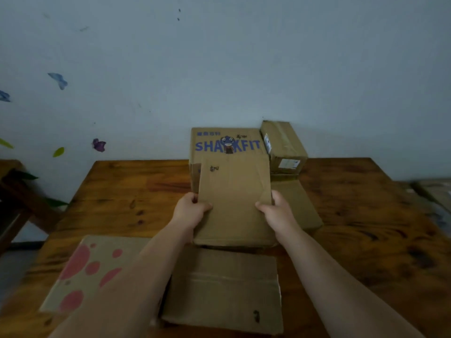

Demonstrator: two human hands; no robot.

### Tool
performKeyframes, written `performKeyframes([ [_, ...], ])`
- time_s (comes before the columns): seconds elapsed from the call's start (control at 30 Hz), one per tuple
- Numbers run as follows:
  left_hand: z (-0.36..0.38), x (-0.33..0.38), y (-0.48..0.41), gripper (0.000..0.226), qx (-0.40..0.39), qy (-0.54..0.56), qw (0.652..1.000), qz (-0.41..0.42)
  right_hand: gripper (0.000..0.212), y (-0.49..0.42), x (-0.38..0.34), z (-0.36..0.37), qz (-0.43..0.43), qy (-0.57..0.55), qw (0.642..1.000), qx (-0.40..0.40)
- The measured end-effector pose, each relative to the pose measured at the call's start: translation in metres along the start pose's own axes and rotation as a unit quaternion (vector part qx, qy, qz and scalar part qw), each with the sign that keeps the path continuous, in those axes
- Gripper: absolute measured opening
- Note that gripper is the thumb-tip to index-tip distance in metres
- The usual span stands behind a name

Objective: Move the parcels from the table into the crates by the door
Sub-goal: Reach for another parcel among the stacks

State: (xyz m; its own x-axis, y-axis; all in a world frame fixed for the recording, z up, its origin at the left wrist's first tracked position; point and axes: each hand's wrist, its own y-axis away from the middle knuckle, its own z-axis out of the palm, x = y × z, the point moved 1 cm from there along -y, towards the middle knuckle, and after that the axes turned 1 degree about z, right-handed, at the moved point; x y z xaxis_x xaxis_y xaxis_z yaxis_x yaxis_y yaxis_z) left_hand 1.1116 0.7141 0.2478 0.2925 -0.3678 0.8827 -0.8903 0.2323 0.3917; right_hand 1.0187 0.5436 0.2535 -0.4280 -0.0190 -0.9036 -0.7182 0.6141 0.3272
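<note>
- A dark wooden bench point(17, 201) stands at the far left, off the table's corner, with butterfly and leaf stickers point(98, 144) on the pale wall point(244, 57) above it
- The table point(371, 215) is brown wood and is pushed against the wall
- A spotted box point(83, 272), tan with pink blobs, lies flat on the near left of the table; the left forearm crosses its right part
- The left hand point(190, 208) grips the parcel's left edge, thumb lying on the top face and fingers curled round the side
- The parcel point(234, 203) sits mid-table between both hands; it is a plain brown carton whose long axis runs straight away from the person toward the wall, with a small black scribble near its far left corner
- A near box point(224, 289) lies flat just in front of the parcel, between the forearms, directly in the path back toward the person
- A Sharkfit box point(227, 142) stands behind the parcel against the wall; the parcel's far end overlaps its lower part, and I cannot tell whether they touch
- The right hand point(277, 211) clasps the parcel's right edge the same way, thumb on top, fingers wrapped under
- A flat box point(302, 206) lies just right of the parcel, partly behind the right hand
- A taped box point(284, 145) stands beside the Sharkfit box, angled
</note>
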Motion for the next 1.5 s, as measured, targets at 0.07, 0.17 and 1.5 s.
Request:
performKeyframes([
  [0.07, -0.005, 0.006, 0.008, 0.018, 0.002, 0.008, 0.999, 0.031, 0.023, 0.01, -0.006, -0.005, -0.041, -0.006, 0.999, 0.015],
  [0.17, -0.012, 0.016, 0.023, 0.031, 0.008, 0.021, 0.998, 0.063, 0.023, 0.021, -0.017, -0.01, -0.08, -0.023, 0.996, 0.017],
  [1.5, -0.032, 0.067, 0.075, 0.04, -0.175, 0.215, 0.96, 0.052, 0.054, 0.053, -0.045, -0.063, -0.079, -0.212, 0.95, -0.216],
])
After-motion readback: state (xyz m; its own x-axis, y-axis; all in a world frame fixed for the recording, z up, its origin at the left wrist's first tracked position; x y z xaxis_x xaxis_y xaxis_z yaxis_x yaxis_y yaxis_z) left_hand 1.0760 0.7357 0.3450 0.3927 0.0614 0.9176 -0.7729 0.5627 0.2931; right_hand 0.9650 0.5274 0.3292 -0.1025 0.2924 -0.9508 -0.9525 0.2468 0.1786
